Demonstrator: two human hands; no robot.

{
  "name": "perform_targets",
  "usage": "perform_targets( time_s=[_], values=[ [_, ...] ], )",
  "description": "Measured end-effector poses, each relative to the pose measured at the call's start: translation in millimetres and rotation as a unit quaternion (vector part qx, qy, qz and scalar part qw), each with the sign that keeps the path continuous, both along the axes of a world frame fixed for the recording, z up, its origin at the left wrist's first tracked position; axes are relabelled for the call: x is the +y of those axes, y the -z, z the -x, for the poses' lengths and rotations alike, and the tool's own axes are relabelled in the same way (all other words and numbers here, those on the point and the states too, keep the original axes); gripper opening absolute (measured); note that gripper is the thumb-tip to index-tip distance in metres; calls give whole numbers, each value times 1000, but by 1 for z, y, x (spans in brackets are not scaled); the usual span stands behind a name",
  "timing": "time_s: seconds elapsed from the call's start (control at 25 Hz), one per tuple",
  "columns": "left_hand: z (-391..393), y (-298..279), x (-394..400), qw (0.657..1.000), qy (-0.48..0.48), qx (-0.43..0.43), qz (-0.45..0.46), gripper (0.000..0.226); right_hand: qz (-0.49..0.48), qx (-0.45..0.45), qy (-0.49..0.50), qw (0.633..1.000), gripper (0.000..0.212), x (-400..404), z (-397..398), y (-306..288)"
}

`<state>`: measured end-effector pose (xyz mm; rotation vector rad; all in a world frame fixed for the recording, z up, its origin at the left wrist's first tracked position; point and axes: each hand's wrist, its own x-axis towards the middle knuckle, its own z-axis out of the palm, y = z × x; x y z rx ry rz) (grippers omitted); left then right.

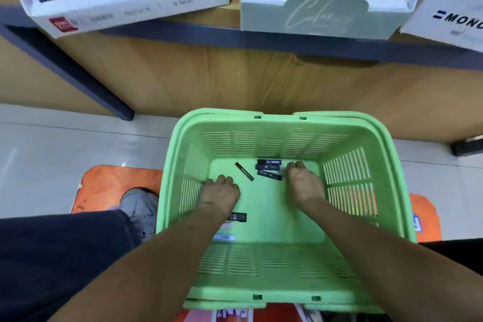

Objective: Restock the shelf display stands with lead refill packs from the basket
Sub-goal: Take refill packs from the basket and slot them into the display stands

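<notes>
Both my hands are down inside the green basket point(347, 138), knuckles up and fingers curled under. My right hand point(304, 184) sits just beside a small stack of dark lead refill packs point(269, 168), its fingertips at their right ends; whether it already pinches one I cannot tell, since the fingers are tucked out of sight. My left hand point(222, 191) is curled against the basket floor near the left wall, and I cannot tell whether anything is under it.

I count three dark packs in that stack by my right hand, lying flat and nearly parallel. One thin black stick-like piece point(244, 171) lies diagonally on the floor between my two hands, apart from both. One more dark pack marked HB point(238, 217) lies beside my left wrist, partly covered by it, and one pale blue-labelled pack point(224, 237) lies just nearer to me, under my left forearm.

On the wooden shelf point(209, 78) beyond the basket stand three display stands: a white one point(125, 8) on the left, a pale green one point(321, 18) in the middle, and a white one lettered MONO point(449, 21) on the right, cut off by the frame edge. Their contents are blurred. My one visible grey shoe point(139, 206) rests on an orange floor mat point(104, 185) left of the basket.
</notes>
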<state>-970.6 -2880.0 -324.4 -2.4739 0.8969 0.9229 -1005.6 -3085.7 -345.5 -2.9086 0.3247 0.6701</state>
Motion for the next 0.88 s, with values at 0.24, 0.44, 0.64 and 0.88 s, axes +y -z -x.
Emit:
perform_targets(
  time_s=[0.24, 0.44, 0.64, 0.88],
  values=[
    [-5, 2, 0, 998, -20, 49, 17, 34, 3, -68, -79, 995, 31, 12, -4, 7],
    [6, 9, 2, 996, -23, 76, 36, 41, 75, -10, -124, 989, 48, 27, -1, 12],
    [16, 15, -1, 994, -1, 105, 28, 36, 58, 42, -164, 984, 30, 34, -24, 2],
    [27, 15, -6, 993, 37, 107, 16, 41, 34, 110, -122, 986, 31, 39, -15, 7]
  ],
)
